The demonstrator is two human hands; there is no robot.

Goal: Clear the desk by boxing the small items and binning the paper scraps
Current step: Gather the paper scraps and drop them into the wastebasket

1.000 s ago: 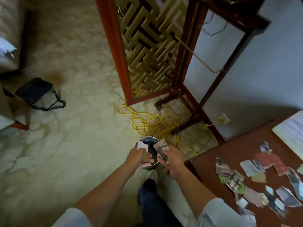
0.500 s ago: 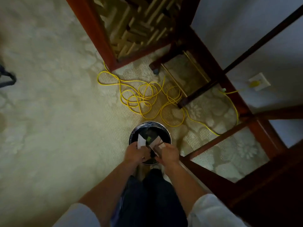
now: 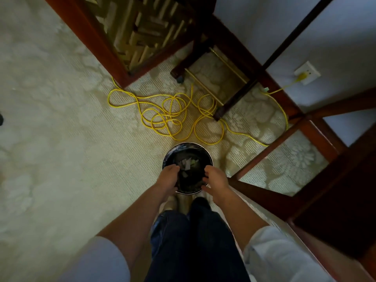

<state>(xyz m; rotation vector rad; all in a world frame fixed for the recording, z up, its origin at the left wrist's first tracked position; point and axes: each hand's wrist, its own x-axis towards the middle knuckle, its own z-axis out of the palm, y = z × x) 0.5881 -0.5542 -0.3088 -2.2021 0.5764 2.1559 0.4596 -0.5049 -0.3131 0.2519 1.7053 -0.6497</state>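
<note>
A pale carpet [image 3: 61, 159] with a faint flower pattern is spread under and all around the left hand [image 3: 167, 178] and right hand [image 3: 215, 180]. A yellow cable [image 3: 166, 117] is coiled loosely on it just beyond both hands and is plugged into a socket [image 3: 307, 72] on the pale wall [image 3: 254, 23], far beyond the right hand. A red-brown screen [image 3: 130, 33] with gilt latticework is stood well beyond the left hand. A dark wooden desk [image 3: 335, 200] is seen right of the right hand. The room is dimly lit.
</note>
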